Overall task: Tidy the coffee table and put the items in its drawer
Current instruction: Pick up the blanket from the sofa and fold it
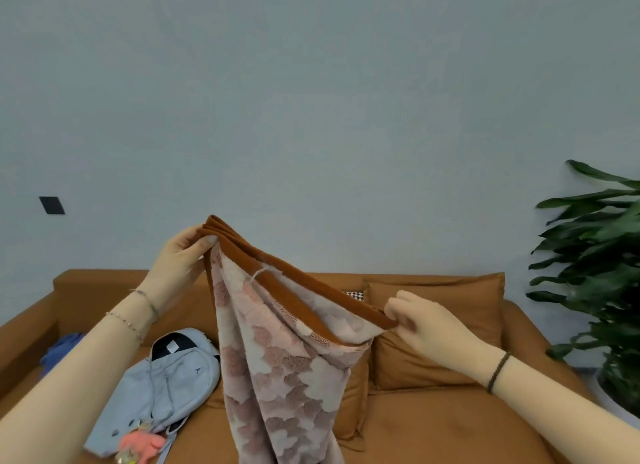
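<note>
A pink, cloud-patterned towel (284, 363) with a rust-brown border hangs in the air in front of me, folded along its top edge. My left hand (180, 255) pinches the higher, left corner of the border. My right hand (422, 321) pinches the lower, right corner. The rest of the towel drapes down past the bottom of the view. The coffee table and its drawer are out of sight.
Behind the towel stands a brown sofa (450, 425) with a cushion (440, 342) at the right. A light-blue backpack (162, 380) with a pink charm (142, 443) lies on the seat at the left. A blue cloth (60, 351) sits farther left. A leafy plant (595, 255) fills the right edge.
</note>
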`<state>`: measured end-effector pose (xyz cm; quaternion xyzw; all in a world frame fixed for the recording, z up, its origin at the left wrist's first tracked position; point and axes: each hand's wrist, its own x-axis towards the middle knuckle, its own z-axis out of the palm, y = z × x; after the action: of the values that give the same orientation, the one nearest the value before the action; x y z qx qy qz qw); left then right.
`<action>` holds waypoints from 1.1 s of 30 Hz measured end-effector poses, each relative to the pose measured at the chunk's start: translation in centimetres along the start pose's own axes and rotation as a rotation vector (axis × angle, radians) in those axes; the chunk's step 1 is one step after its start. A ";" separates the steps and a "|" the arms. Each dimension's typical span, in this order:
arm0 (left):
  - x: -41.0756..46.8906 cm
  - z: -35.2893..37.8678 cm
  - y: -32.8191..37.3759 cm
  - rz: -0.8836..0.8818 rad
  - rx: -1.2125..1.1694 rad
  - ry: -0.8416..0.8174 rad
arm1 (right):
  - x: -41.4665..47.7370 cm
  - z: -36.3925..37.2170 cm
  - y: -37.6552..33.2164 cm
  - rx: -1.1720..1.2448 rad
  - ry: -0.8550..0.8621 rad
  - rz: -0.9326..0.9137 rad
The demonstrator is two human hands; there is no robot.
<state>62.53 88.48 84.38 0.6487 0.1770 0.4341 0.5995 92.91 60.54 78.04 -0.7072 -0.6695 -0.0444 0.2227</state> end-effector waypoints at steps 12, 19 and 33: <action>0.0 2.9 0.1 -0.004 -0.030 -0.077 | 1.5 5.0 -3.4 0.477 -0.305 0.273; -0.3 0.7 0.3 0.007 -0.026 0.064 | 3.3 3.6 -0.2 0.912 0.139 0.515; 0.3 2.4 -0.2 -0.023 -0.061 0.028 | 3.9 14.3 -2.9 1.276 0.022 1.025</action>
<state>64.65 87.25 84.52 0.6219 0.1797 0.4413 0.6214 87.08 69.52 67.35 -0.6622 -0.1572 0.4455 0.5816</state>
